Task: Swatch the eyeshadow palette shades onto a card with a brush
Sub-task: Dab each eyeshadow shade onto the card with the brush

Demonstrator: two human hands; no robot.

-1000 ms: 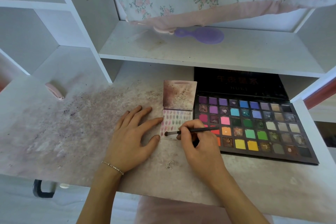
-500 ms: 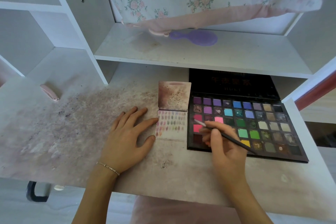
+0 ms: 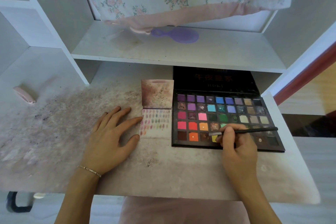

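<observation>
Half a second ago the brush tip sat over the pink pans at the palette's left side; now the right hand [image 3: 238, 152] has carried it down to the bottom row, where the pale bristles rest at the yellow pan [image 3: 214, 138]. The brush [image 3: 243, 131] is pinched between thumb and fingertips near the ferrule, its dark handle running almost level out to the right — so its long axis points left, toward the card.

The left hand [image 3: 111, 138] has not shifted: it lies flat on the counter [image 3: 181, 172] with fingers spread, index tip and thumb touching the left edge of the swatch card [image 3: 156, 123], pinning it.

The card lies between the two hands, just beside the eyeshadow palette [image 3: 227, 120] on its left, and the brush hand is the nearer one to reach it. It is a small hinged card, its upper flap smudged brown, its lower panel covered with rows of faint coloured dabs that thin out toward the bottom, where bare space seems left for the next shade.
</observation>
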